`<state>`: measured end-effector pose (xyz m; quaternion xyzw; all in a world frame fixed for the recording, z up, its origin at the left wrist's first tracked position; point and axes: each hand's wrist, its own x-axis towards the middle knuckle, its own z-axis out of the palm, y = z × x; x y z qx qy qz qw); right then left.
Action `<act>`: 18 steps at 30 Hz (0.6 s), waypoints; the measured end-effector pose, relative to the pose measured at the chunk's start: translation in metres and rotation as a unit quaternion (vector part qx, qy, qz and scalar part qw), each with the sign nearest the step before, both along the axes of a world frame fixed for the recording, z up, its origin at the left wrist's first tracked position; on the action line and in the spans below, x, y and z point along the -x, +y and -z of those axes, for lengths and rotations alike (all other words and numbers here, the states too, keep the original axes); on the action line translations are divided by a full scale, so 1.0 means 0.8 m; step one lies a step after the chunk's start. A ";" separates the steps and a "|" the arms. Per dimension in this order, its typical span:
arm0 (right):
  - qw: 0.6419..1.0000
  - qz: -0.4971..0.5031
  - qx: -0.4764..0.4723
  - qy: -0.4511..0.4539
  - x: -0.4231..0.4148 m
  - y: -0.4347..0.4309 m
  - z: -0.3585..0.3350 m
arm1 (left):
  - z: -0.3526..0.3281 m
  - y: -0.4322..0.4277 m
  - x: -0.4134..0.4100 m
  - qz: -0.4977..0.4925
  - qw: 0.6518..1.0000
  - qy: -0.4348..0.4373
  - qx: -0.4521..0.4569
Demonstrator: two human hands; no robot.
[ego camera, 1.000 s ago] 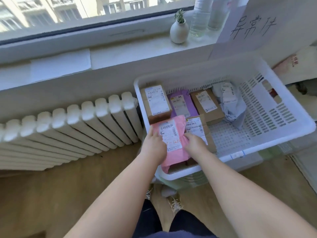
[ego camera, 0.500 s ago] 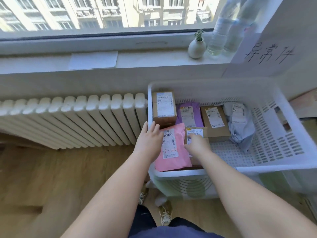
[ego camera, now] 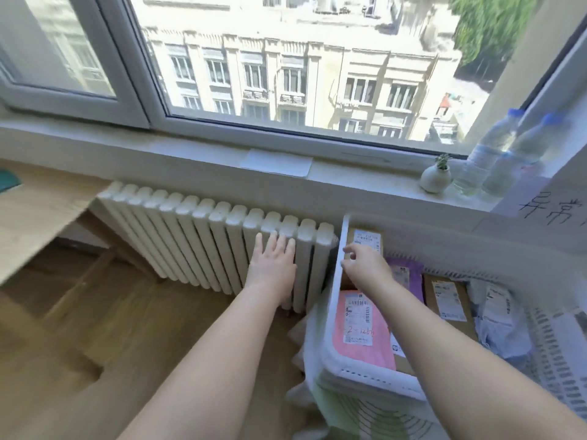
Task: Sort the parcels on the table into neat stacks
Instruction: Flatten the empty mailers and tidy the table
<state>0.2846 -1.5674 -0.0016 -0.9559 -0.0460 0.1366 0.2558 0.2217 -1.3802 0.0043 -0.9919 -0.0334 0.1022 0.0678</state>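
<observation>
- Pink plastic wrapping is seen on a flat parcel (ego camera: 362, 331), which lies face up in the near-left corner of a white slatted basket (ego camera: 337, 281).
- A white shipping label is carried on its top, with a barcode at the far end and red handwritten figures lower down.
- Its long axis runs from the basket's near rim away towards the window, close along the left wall, with the barcode end pointed away.
- Its right edge is laid over a brown carton (ego camera: 404, 355), of which only a strip is seen.
- Beyond it, a labelled brown box (ego camera: 365, 238) is set in the far-left corner; a purple parcel (ego camera: 406, 274), another brown box (ego camera: 444, 300) and a crumpled grey bag (ego camera: 495, 319) are ranged to the right.
- The right hand (ego camera: 365, 265) is held above the far-left box with its fingers loosely curled; nothing is seen gripped in them.
- The left hand (ego camera: 273, 265) is held outside the basket, in front of the white radiator (ego camera: 197, 236), fingers straight and spread, with nothing held; contact with the radiator cannot be judged.
- On the windowsill, a sheet of paper (ego camera: 276, 161), a small white vase (ego camera: 435, 178) and two water bottles (ego camera: 489, 154) are seen.
</observation>
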 end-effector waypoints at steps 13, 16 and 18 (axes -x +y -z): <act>0.967 -0.243 -0.004 -0.075 0.127 0.433 -0.043 | -0.047 0.383 0.227 -0.258 0.965 -0.051 0.003; 0.954 -0.288 -0.016 -0.077 0.190 0.535 -0.052 | -0.048 0.470 0.295 -0.304 0.951 -0.055 0.010; 0.945 -0.318 -0.022 -0.077 0.232 0.600 -0.054 | -0.050 0.524 0.340 -0.328 0.943 -0.052 0.019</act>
